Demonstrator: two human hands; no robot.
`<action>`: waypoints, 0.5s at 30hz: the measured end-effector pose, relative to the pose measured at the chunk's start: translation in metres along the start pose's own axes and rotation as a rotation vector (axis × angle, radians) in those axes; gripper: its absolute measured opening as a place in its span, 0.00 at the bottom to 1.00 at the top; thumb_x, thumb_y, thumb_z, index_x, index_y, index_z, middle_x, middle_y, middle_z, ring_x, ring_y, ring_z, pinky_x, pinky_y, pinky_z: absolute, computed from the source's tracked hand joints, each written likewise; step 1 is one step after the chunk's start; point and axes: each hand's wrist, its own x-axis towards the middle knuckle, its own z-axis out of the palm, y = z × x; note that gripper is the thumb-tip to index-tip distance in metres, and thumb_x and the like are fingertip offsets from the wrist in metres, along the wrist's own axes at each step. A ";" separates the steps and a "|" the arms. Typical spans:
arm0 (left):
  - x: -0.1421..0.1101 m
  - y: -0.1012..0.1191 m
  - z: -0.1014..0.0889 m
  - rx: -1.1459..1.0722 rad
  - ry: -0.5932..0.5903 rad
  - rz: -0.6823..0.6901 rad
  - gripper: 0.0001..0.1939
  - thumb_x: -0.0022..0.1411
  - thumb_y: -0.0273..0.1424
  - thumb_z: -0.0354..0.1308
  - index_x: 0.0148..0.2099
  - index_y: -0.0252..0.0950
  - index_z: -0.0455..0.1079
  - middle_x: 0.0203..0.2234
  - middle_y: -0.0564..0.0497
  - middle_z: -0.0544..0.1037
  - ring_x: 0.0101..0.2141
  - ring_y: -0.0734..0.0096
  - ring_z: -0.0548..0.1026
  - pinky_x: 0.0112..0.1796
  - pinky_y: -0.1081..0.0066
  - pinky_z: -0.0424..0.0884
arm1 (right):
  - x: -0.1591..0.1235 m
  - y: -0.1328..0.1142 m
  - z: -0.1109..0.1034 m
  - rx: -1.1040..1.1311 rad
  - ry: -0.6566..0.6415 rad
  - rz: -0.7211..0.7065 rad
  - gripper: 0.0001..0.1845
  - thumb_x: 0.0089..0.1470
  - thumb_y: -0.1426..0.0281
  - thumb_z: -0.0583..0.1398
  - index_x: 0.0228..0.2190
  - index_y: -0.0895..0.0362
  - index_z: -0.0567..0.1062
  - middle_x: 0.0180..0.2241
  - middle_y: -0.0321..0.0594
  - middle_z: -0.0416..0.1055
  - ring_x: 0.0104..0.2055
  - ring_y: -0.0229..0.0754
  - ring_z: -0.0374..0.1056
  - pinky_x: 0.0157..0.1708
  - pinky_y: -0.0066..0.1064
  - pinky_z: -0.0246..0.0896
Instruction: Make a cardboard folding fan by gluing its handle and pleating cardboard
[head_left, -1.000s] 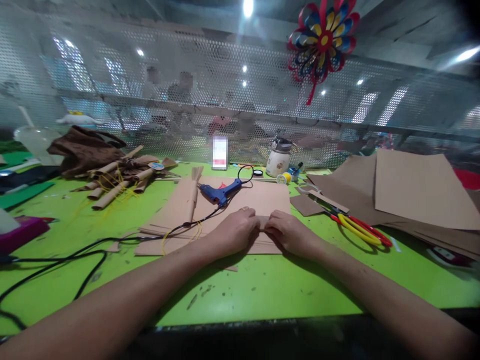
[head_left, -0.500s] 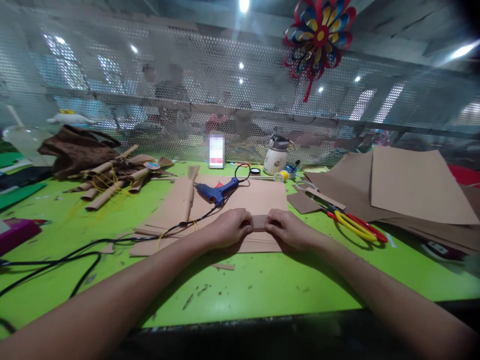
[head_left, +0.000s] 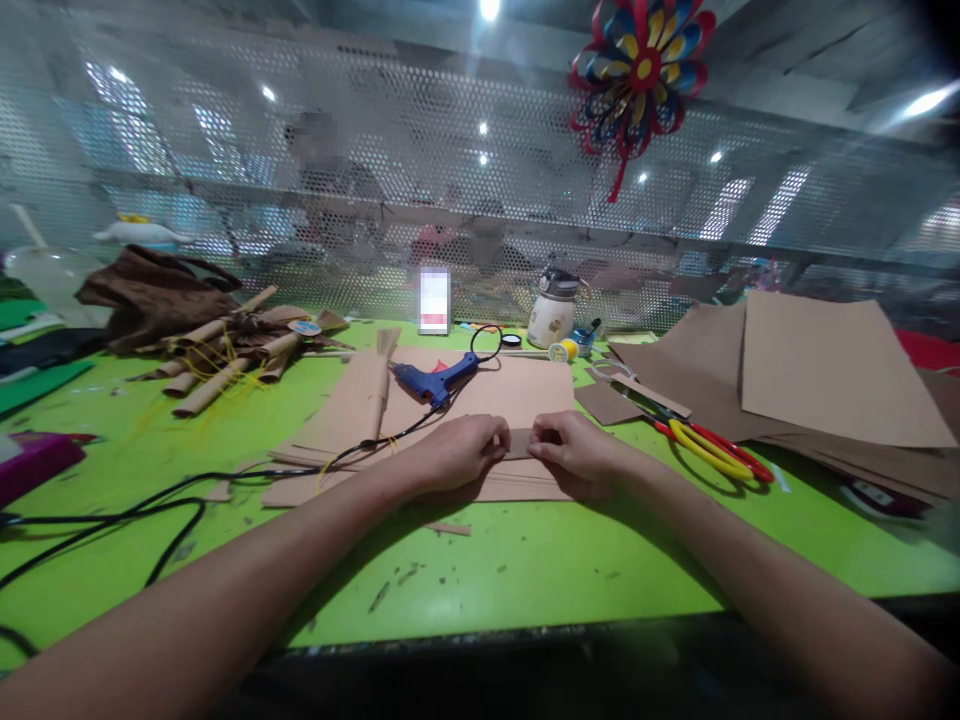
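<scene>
Between my two hands is a small strip of brown paper [head_left: 519, 442], held low over a stack of tan paper sheets [head_left: 536, 385]. My left hand [head_left: 474, 446] pinches the strip's left end, fingers curled. At its right end, my right hand [head_left: 564, 442] has thumb and forefinger closed on it. Just beyond my left hand a blue glue gun [head_left: 439, 382] lies on the sheets, its black cord running left. A rolled paper piece with a fringed top [head_left: 381, 385] rests left of the glue gun.
Red and yellow-handled scissors [head_left: 712, 450] lie right of my hands, beside large brown sheets [head_left: 832, 370]. Several paper rolls with yellow string [head_left: 217, 375] and a brown bag [head_left: 154, 295] are at left. A lit phone [head_left: 433, 300], a bottle [head_left: 553, 308] and yellow thread [head_left: 564, 350] stand behind.
My fingers have shifted slightly on the paper strip, and less of its face shows between them. Both hands stay in nearly the same place; the glue gun has not moved.
</scene>
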 end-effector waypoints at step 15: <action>0.001 -0.015 -0.004 -0.088 -0.049 0.027 0.12 0.62 0.35 0.51 0.40 0.39 0.75 0.31 0.49 0.78 0.31 0.69 0.72 0.33 0.73 0.63 | 0.005 0.007 -0.001 0.183 -0.037 0.056 0.06 0.46 0.69 0.61 0.25 0.60 0.73 0.22 0.35 0.69 0.25 0.36 0.61 0.25 0.26 0.55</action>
